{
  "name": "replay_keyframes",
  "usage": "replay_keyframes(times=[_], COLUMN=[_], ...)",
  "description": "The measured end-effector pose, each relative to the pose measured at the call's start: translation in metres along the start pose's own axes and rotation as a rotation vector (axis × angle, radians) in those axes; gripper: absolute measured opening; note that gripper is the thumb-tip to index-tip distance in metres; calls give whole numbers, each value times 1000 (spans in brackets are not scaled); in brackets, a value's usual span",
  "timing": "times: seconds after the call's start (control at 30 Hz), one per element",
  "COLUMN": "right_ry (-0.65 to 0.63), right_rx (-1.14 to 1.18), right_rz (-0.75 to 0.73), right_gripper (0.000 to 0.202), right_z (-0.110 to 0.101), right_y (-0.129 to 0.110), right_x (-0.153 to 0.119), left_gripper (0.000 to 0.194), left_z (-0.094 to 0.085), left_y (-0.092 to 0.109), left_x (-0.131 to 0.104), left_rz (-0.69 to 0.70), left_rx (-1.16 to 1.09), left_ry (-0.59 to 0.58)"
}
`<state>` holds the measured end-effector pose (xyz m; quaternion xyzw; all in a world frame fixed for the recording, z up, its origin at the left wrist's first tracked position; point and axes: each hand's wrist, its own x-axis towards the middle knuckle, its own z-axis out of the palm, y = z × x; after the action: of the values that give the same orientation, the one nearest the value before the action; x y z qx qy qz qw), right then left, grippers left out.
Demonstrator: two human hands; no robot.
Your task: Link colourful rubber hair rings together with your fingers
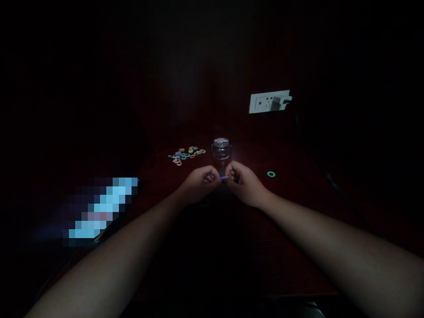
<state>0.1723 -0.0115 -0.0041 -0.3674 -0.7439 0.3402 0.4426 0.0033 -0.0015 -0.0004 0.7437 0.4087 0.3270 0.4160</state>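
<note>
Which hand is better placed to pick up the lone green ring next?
Probably the right hand: the green ring lies to its right, while the left hand is farther away, though both seem to pinch the purple band.

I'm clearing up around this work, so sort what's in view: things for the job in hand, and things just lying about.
Likely part of the job:
purple piece, pinched between left hand and right hand
clear jar
scattered coloured rings
green ring

Probably just around:
pixelated bright patch
wall socket
plug
</note>
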Motion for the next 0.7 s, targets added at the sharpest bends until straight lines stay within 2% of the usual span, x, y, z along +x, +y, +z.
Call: replay_keyframes(times=[0.13,0.33,0.7], right_ry=[1,-112,-56], right_rx=[-73,-29,-63], right_rz=[15,17,48], right_gripper=[10,5,16], right_z=[0,2,0], right_y=[-2,2,2], right_x=[-2,-2,-1], left_gripper=[16,20,19], left_z=[0,1,2], left_y=[-1,-2,-1], left_x=[1,2,2], left_rz=[9,6,13], left_rx=[17,43,17], left_ry=[23,55,53])
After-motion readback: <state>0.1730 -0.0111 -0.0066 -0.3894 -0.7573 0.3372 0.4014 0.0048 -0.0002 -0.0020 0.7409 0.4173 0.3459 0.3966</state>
